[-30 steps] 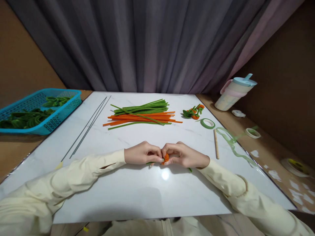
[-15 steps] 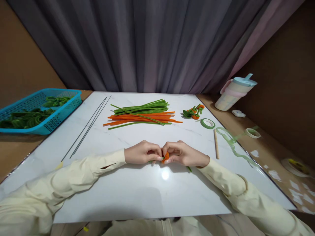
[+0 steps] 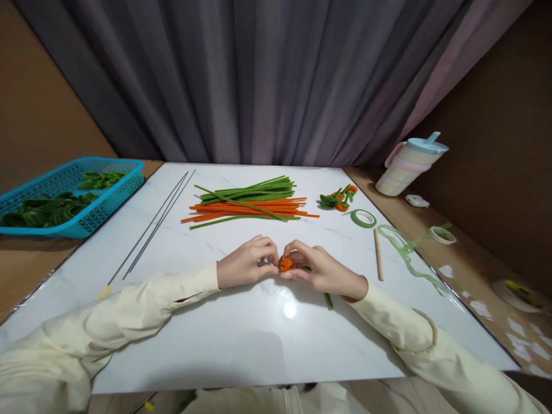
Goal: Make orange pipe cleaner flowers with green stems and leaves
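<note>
In the middle of the white board, my right hand (image 3: 325, 269) is closed, thumb and fingers pinching a small orange pipe-cleaner flower (image 3: 286, 264). A green pipe-cleaner stem (image 3: 329, 301) shows below that hand and runs up behind the palm. My left hand (image 3: 250, 261) sits just left of the flower, its thumb and index fingertips pinched beside it; what lies between those tips is too small to make out. Beyond both hands is a pile of green pipe cleaners (image 3: 259, 191) and orange pipe cleaners (image 3: 250, 208).
Finished orange flowers with green leaves (image 3: 340, 198) lie at the back right, beside green floral tape (image 3: 363, 218) and a wooden stick (image 3: 379, 255). Thin wires (image 3: 157, 224) lie left. A blue basket (image 3: 110, 201) holds green leaves. A tumbler (image 3: 409, 167) stands right.
Both hands have risen slightly away from me. The left fingertips have drawn a little apart from the orange flower, which has turned in the right hand's pinch.
</note>
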Demonstrator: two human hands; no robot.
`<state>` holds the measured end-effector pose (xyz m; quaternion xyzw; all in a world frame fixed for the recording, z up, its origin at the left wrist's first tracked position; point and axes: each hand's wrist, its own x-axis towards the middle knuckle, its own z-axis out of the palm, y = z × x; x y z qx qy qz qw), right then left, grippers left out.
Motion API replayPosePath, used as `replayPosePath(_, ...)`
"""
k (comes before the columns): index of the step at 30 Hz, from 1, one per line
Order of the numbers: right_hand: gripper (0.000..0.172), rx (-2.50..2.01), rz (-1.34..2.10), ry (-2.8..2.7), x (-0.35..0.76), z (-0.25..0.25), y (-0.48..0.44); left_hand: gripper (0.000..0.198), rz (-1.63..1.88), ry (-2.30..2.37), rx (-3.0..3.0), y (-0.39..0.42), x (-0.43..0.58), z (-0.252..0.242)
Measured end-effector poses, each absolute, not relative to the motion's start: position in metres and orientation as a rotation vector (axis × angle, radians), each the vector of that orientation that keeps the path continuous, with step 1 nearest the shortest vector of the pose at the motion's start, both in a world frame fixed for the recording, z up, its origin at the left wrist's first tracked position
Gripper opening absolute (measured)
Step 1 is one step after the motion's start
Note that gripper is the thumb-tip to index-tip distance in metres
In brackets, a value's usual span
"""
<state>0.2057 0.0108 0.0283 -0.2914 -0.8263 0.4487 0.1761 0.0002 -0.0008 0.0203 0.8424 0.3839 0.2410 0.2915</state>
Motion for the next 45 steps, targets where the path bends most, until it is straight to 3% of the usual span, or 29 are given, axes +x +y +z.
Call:
replayPosePath(3, 0.019, -0.9, 1.145, -2.346, 0.205, 0.029, 0.01, 0.011, 0.65, 1.061, 2.298, -0.008, 0.003, 0.03)
replayPosePath(9, 0.013, -0.961, 0.926, -2.327, 0.201, 0.023, 0.006, 0.028, 0.609, 1.068, 1.803, -0.018, 0.013, 0.03)
replayPosePath(19, 0.025, -1.034, 0.888, -2.317, 0.208, 0.039, 0.007, 0.028, 0.857, 1.009, 1.321, -0.013, 0.018, 0.02)
replayPosePath(28, 0.033, -0.992, 1.624, -2.026, 0.214, 0.044, 0.018, 0.031, 0.904, 0.982, 1.258, -0.007, 0.012, 0.023)
replayPosePath(38, 0.026, -0.853, 1.513, -2.008, 0.211, 0.036, 0.017, 0.044, 0.858, 0.866, 1.045, -0.001, 0.01, 0.015)
replayPosePath(45, 0.029, -0.838, 1.568, -2.044, 0.208, 0.026, 0.015, 0.038, 0.792, 0.779, 0.973, -0.002, 0.011, 0.013)
